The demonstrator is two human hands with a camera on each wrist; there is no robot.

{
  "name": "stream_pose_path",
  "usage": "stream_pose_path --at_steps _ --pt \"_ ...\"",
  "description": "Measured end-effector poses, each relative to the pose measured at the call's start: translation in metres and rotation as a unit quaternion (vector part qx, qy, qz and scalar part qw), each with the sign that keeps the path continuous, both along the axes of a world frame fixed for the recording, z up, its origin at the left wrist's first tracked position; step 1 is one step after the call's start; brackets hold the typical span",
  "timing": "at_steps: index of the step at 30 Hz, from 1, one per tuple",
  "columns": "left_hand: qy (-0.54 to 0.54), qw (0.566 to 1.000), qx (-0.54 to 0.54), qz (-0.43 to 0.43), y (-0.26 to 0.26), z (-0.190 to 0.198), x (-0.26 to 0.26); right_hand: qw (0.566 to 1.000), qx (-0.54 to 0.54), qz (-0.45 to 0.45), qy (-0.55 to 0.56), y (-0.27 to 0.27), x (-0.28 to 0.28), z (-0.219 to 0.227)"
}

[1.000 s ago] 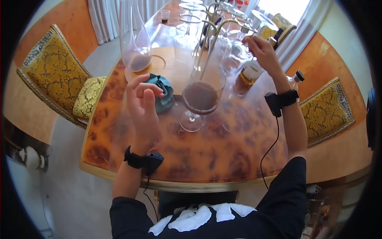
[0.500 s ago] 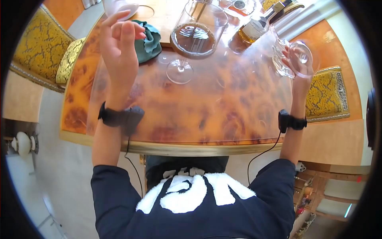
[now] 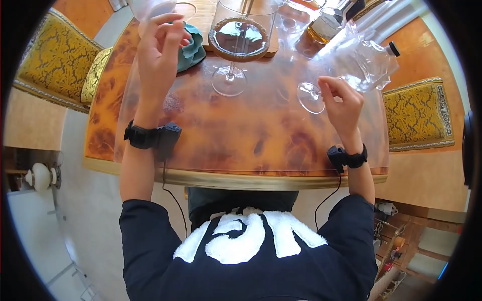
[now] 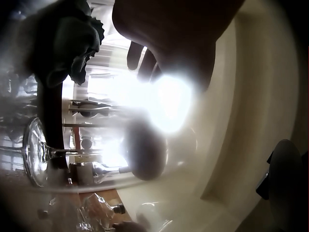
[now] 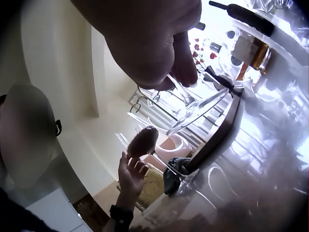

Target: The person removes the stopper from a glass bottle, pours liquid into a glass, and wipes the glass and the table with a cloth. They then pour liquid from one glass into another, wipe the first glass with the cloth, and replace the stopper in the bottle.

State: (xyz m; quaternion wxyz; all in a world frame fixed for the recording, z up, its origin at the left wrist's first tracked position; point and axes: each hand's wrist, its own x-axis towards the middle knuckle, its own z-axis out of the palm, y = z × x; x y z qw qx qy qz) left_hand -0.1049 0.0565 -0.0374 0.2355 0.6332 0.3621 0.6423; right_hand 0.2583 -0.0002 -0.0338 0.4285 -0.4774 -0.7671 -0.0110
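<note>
My right hand [image 3: 344, 103] pinches the stem of a clear glass, its round foot [image 3: 311, 98] turned to the left; its bowl is hard to separate from the clear bottle behind. In the right wrist view that tilted foot [image 5: 203, 111] shows below the fingers. My left hand [image 3: 159, 60] is raised beside a crumpled green cloth [image 3: 191, 52], fingers loosely bent, holding nothing; the right wrist view shows it [image 5: 131, 179] with fingers apart. Between the hands a large stemmed glass [image 3: 238, 40] with dark liquid and a crusted rim line stands upright.
A clear bottle with a black stopper [image 3: 394, 48] stands at the right, a bottle of amber liquid [image 3: 324, 27] behind. A wooden board [image 3: 201, 17] lies at the back. The table's brass edge [image 3: 241, 180] runs before me; patterned chairs flank it.
My right hand has come down from the back right, taken hold of a clear glass and brought it inward. My left hand stays raised near the cloth. The head view has tilted down.
</note>
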Motion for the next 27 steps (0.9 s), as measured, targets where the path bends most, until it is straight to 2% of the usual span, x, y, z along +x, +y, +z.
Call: stream_pose_path --at_steps 1,2,4,5,7,9,11,12,13,15,19,22,24,25,26,27 --pt "0.018 0.998 -0.051 -0.033 0.0 0.0 -0.002 1.0 -0.003 0.004 0.003 0.005 -0.004 -0.008" --pt "0.022 0.998 -0.056 -0.03 -0.001 0.001 -0.002 0.999 0.013 0.031 -0.007 0.008 -0.008 -0.016" --pt "-0.002 0.971 -0.157 -0.181 -0.004 0.002 0.004 0.998 0.008 0.059 -0.016 0.008 -0.015 -0.023" --pt "0.0 0.97 -0.16 -0.182 -0.008 0.001 0.009 0.998 0.006 0.058 -0.013 0.008 -0.014 -0.026" --pt "-0.065 0.913 -0.133 -0.379 -0.014 0.001 0.016 0.99 0.03 0.115 -0.077 0.011 -0.012 -0.029" --pt "-0.07 0.906 -0.154 -0.388 -0.013 -0.005 0.02 0.988 -0.001 0.127 -0.088 0.006 -0.014 -0.028" --pt "-0.07 0.917 -0.149 -0.362 -0.015 -0.009 0.03 0.982 -0.047 0.162 -0.078 -0.002 -0.018 -0.024" --pt "-0.091 0.92 -0.142 -0.354 -0.016 -0.009 0.036 0.975 -0.124 0.172 -0.065 -0.008 -0.016 -0.023" --pt "-0.088 0.92 -0.145 -0.354 -0.017 -0.011 0.043 0.975 -0.125 0.172 -0.06 -0.012 -0.015 -0.026" --pt "-0.156 0.925 -0.129 -0.32 -0.014 -0.018 0.051 0.962 -0.189 0.195 -0.014 -0.016 -0.015 -0.032" --pt "-0.123 0.915 -0.18 -0.338 -0.007 -0.024 0.048 0.957 -0.193 0.21 -0.046 -0.019 -0.013 -0.023" --pt "-0.141 0.912 -0.226 -0.312 -0.013 -0.024 0.051 0.953 -0.144 0.257 -0.076 -0.026 -0.007 -0.003" --pt "-0.128 0.913 -0.206 -0.328 -0.006 -0.033 0.047 0.926 -0.226 0.299 -0.043 -0.028 0.012 0.01" --pt "-0.124 0.913 -0.206 -0.329 -0.006 -0.035 0.049 0.927 -0.224 0.298 -0.041 -0.028 0.025 0.008" --pt "-0.142 0.909 -0.179 -0.349 -0.006 -0.036 0.05 0.866 -0.406 0.241 0.166 -0.025 0.041 0.003" --pt "-0.159 0.903 -0.152 -0.369 -0.005 -0.037 0.052 0.732 -0.554 0.167 0.36 -0.023 0.056 -0.002"
